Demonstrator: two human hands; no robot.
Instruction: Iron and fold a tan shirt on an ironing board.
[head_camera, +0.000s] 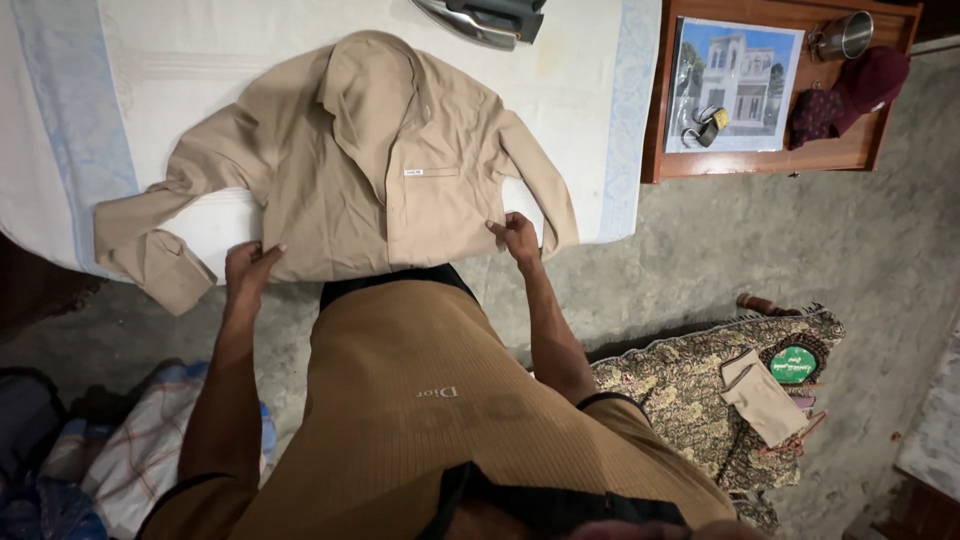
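Pinching the beige shirt's (370, 170) hem, my left hand (250, 268) and right hand (518, 238) each kept a tight grip, holding it flat on the surface (560, 90).

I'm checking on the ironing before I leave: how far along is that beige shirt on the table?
Done: the beige shirt lies spread on the white cloth-covered table, front panels closed. In hand: the left hand and right hand grip its bottom hem at the table edge. Left: the sleeves are sprawled sideways, unfolded, and the iron sits at the far edge, untouched.
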